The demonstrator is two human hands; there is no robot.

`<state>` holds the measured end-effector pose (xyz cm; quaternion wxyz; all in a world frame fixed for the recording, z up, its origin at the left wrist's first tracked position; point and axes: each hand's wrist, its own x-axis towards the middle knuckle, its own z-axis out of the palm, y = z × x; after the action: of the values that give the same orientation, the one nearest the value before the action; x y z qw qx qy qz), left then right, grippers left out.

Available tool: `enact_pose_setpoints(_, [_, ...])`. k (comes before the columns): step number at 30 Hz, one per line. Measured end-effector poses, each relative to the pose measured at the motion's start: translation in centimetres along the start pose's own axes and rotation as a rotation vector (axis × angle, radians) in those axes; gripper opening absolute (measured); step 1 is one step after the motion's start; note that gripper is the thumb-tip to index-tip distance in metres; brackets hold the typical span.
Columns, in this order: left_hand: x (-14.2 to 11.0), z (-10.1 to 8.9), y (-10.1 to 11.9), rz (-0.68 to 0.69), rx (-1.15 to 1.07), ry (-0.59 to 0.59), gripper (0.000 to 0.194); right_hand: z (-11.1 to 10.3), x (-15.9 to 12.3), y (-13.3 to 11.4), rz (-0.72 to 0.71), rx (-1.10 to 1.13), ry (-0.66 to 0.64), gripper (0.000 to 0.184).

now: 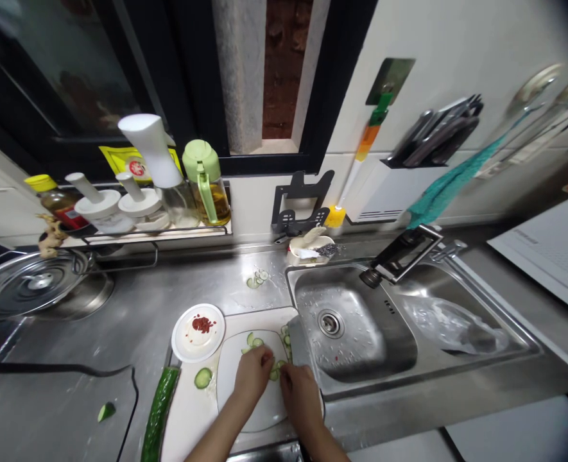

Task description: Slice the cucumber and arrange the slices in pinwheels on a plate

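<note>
A white plate (pixel 252 417) lies on a pale cutting board (pixel 185 417), and both my hands are over it. My left hand (pixel 256 371) has its fingers pinched together beside some cucumber slices (pixel 277 369); its fingertips are partly hidden. From the other side, the closed fingertips of my right hand (pixel 300 393) meet the edge of those slices. More cucumber slices (pixel 252 342) rest near the plate's far edge. One thick cucumber slice (pixel 203 378) sits on the board, left of the plate. A long cucumber (pixel 160 410) lies along the board's left edge.
A small white dish (pixel 198 350) holds red chopped bits. A broad metal blade (pixel 305 346) lies between board and sink (pixel 361 359). Cucumber scraps (pixel 257 278) lie behind the board. A cucumber end (pixel 105 411) is at left. Seasoning jars and an oil bottle (pixel 206 186) line the shelf.
</note>
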<state>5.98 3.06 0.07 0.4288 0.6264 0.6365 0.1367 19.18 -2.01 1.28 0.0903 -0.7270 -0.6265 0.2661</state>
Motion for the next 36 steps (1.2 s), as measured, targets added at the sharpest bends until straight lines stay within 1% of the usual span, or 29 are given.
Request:
enact_pose_setpoints(3, [-0.1,-0.2,0.0,-0.04,-0.101,0.03,0.015,0.0,0.2,0.6,0.003,0.124,0.015,0.036])
enact_pose_setpoints(4, [-0.1,-0.2,0.1,-0.058,-0.136,0.041,0.015,-0.1,0.3,0.8,-0.015,0.144,0.01,0.036])
enact_pose_setpoints(6, [-0.1,0.0,0.2,-0.091,-0.207,0.058,0.014,-0.3,0.7,1.1,-0.069,0.166,-0.003,0.032])
enact_pose_setpoints(9, [-0.1,0.2,0.0,-0.135,-0.293,0.04,0.016,-0.8,1.3,1.6,-0.139,0.194,-0.004,0.025])
enact_pose_setpoints(12, [-0.8,0.4,-0.9,-0.131,-0.273,0.034,0.02,-1.8,1.4,2.0,-0.295,0.215,-0.051,0.02])
enact_pose_setpoints(15, [-2.0,0.5,-2.1,-0.066,-0.185,0.07,0.021,-3.2,0.8,2.3,-0.48,0.222,-0.184,0.023])
enact_pose_setpoints(17, [-2.9,0.6,-2.7,0.015,-0.147,0.102,0.021,-4.1,0.3,2.4,-0.545,0.228,-0.257,0.025])
enact_pose_setpoints(19, [-3.7,0.9,-3.1,0.149,-0.105,0.136,0.024,-4.7,-0.1,2.5,-0.571,0.213,-0.284,0.026])
enact_pose_setpoints(22, [-4.4,1.6,-3.3,0.363,0.006,0.172,0.031,-4.7,-0.3,2.7,-0.579,0.121,-0.271,0.027])
enact_pose_setpoints(24, [-4.6,2.1,-3.3,0.452,0.088,0.182,0.033,-4.4,-0.1,2.7,-0.571,0.041,-0.265,0.027])
enact_pose_setpoints(26, [-4.7,2.5,-3.5,0.503,0.156,0.187,0.034,-4.1,0.1,2.8,-0.568,-0.016,-0.269,0.028])
enact_pose_setpoints(29, [-4.7,2.9,-3.7,0.548,0.249,0.207,0.034,-3.8,0.4,2.7,-0.584,-0.045,-0.276,0.03])
enact_pose_setpoints(32, [-4.7,3.2,-4.0,0.568,0.35,0.223,0.034,-4.0,0.5,2.4,-0.577,-0.054,-0.278,0.034])
enact_pose_setpoints(36, [-4.7,3.7,-4.4,0.564,0.47,0.258,0.034,-4.3,0.4,2.1,-0.546,-0.064,-0.287,0.034])
